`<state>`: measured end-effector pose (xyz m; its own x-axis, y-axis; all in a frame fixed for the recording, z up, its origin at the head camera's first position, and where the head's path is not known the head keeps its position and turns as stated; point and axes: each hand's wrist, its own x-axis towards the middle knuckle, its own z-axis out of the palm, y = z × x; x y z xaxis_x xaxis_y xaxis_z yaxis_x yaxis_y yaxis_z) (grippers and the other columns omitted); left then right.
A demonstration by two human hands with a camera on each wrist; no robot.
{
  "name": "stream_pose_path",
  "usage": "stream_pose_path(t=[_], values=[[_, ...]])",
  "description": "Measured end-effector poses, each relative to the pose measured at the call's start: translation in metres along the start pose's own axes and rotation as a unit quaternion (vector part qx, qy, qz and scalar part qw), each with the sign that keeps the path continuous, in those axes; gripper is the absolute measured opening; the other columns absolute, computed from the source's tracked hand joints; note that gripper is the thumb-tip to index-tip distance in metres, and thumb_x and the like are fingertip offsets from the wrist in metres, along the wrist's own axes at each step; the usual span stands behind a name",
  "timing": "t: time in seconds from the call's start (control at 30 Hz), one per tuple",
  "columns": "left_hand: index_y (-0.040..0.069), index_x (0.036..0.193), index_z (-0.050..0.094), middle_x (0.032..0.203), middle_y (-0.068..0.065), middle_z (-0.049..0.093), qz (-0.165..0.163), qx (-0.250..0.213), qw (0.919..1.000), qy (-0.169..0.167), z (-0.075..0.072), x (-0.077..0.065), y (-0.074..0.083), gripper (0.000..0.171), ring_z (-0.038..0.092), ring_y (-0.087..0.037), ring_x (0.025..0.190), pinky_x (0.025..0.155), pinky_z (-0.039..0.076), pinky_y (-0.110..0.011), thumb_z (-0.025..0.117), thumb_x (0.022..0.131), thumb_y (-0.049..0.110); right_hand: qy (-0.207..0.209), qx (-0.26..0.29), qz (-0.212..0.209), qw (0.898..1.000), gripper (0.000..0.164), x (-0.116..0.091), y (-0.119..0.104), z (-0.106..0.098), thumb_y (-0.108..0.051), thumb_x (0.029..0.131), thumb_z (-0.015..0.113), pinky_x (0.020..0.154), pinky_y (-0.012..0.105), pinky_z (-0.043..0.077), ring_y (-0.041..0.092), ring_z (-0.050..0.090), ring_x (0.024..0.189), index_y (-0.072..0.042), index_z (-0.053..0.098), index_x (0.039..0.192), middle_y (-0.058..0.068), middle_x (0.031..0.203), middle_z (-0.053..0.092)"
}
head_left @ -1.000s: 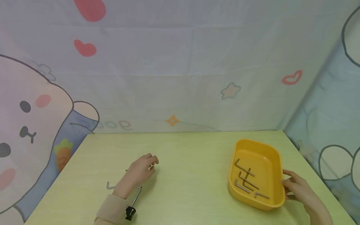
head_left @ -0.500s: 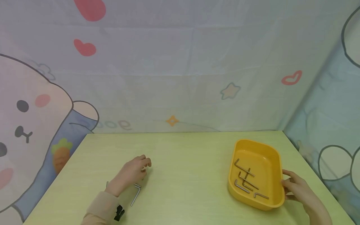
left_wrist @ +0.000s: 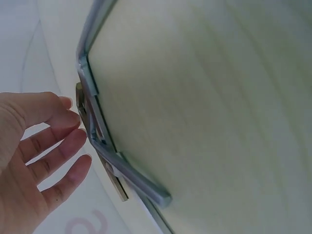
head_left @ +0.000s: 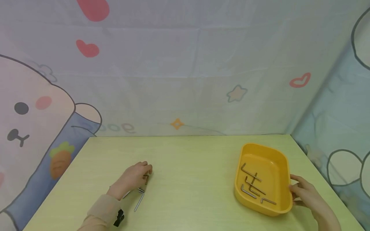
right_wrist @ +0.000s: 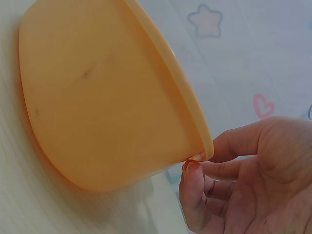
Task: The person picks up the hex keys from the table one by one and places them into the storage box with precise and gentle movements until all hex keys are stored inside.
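Note:
My left hand (head_left: 133, 178) is low over the left part of the table, with thumb and index fingertips together at a brownish hex key (left_wrist: 79, 95). Its bent end (head_left: 146, 179) shows just below the fingers in the head view; the other fingers are loosely spread. Silver hex keys (head_left: 139, 202) lie close by, and one (left_wrist: 139, 180) crosses the brownish key in the left wrist view. On the right, my right hand (head_left: 307, 192) pinches the near-right rim of a yellow tray (head_left: 278, 160). Several hex keys (head_left: 251, 184) lie in that tray.
A black clip-like piece (head_left: 119, 218) shows beside the left sleeve (head_left: 105, 208). The light wooden table (head_left: 190, 179) ends at a printed cloth backdrop (head_left: 185, 80), with another cloth wall (head_left: 341, 128) along the right side.
My left hand has moved left and slightly toward me, onto the hex keys, and a key's bent end now shows by its fingers. The right hand and tray have stayed put.

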<state>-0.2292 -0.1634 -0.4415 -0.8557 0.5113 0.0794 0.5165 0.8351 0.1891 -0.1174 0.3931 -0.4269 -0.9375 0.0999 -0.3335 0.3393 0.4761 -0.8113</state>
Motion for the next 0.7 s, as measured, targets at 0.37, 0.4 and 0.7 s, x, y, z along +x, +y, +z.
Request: stream_pose_path(t=[0.37,0.4,0.7], values=[[0.014,0.084,0.056,0.078,0.001,0.051,0.032,0.049,0.9982,0.009,0.000,-0.002,-0.005,0.022,0.038,-0.012,0.071,0.056,0.031,-0.024,0.063,0.080,-0.006,0.002,-0.003,0.002,1.000,0.060,-0.001,-0.001,0.001,-0.019,0.102,0.037,0.068,0.027,0.055,0.007,0.057,0.072,0.012,0.011,0.146,-0.001,0.085,0.054],[0.014,0.083,0.056,0.078,0.001,0.050,0.034,0.053,0.9980,0.010,0.000,-0.002,-0.006,0.022,0.038,-0.012,0.071,0.056,0.030,-0.024,0.064,0.080,-0.006,0.001,-0.003,0.003,1.000,0.060,-0.001,-0.001,0.001,-0.019,0.102,0.037,0.068,0.027,0.055,0.007,0.057,0.072,0.012,0.011,0.146,-0.001,0.085,0.054],[0.016,0.077,0.049,0.071,0.008,0.042,0.083,0.114,0.9894,0.034,0.004,0.002,-0.011,0.027,0.030,-0.008,0.062,0.053,0.023,-0.021,0.071,0.081,0.003,-0.001,0.000,0.004,1.000,0.060,-0.001,-0.001,0.000,-0.020,0.102,0.036,0.068,0.027,0.055,0.008,0.057,0.072,0.011,0.011,0.147,0.000,0.086,0.054]])
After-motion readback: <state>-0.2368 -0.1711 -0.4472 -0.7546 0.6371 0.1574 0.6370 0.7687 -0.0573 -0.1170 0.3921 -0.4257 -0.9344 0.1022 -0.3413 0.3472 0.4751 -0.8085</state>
